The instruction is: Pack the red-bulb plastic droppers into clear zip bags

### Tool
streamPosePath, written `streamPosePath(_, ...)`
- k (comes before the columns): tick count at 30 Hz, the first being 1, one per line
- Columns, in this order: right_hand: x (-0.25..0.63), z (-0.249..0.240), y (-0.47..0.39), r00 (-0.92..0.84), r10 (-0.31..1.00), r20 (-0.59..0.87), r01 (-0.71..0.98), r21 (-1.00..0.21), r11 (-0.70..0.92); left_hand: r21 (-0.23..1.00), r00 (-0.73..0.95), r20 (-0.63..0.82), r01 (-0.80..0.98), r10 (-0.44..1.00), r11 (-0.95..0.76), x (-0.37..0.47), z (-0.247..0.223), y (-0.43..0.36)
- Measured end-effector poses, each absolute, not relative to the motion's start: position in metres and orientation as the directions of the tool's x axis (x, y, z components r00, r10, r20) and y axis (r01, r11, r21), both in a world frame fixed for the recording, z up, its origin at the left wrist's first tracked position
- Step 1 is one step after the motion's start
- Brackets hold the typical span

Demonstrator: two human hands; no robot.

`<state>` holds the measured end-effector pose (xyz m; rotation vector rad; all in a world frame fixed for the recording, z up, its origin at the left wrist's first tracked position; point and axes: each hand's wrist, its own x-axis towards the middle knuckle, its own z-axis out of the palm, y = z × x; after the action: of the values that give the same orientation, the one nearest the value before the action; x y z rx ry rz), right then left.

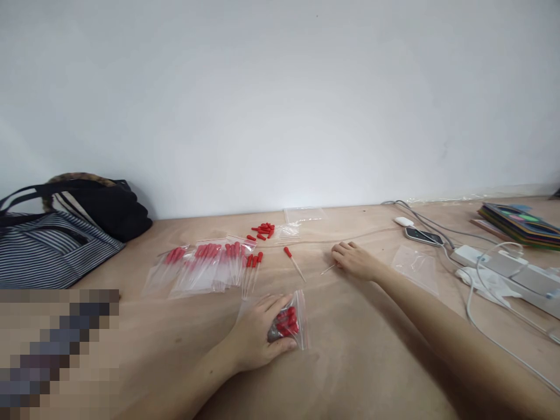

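My left hand lies over a clear zip bag, fingers and thumb stretched to either side of the red rubber bulbs inside it. Further right, my right hand is closed, and a thin clear dropper tube sticks out from its fingers toward the left. Between the hands lies a dropper with a red bulb. A few more red-bulbed droppers rest side by side behind the left hand. Beyond them are a heap of loose red bulbs and a row of clear tubes.
Zip bags of droppers lie at the left, near a striped bag. A flat clear bag lies right of my right hand. Phone-like device, power strip, cables and stacked colourful boards occupy the right side. A wall stands behind.
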<state>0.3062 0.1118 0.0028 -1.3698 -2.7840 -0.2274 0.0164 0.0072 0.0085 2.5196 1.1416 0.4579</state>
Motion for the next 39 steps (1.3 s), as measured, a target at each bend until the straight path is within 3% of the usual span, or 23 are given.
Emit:
streamPosePath(5, 0.313, 0.005, 0.091, -0.603, 0.795, 0.066, 0.796, 0.121, 0.594, 0.410, 0.628, 0.119, 0.675, 0.769, -0.614, 0.017, 0.010, 0.008)
streamPosePath(10, 0.310, 0.022, 0.057, -0.602, 0.797, 0.042, 0.793, -0.083, 0.603, 0.333, 0.612, 0.173, 0.701, 0.771, -0.631, 0.017, 0.012, 0.008)
streamPosePath(13, 0.304, 0.029, 0.040, -0.604, 0.797, 0.012, 0.788, -0.142, 0.599, 0.348, 0.581, 0.177, 0.718, 0.795, -0.602, 0.017, 0.012, 0.007)
streamPosePath(29, 0.280, 0.007, 0.033, -0.698, 0.701, 0.146, 0.706, -0.028, 0.708, 0.358, 0.591, 0.196, 0.699, 0.782, -0.618, 0.017, 0.010, 0.007)
streamPosePath(39, 0.251, -0.003, 0.019, -0.716, 0.670, 0.197, 0.652, -0.154, 0.742, 0.343, 0.604, 0.193, 0.697, 0.774, -0.630, 0.017, 0.008, 0.007)
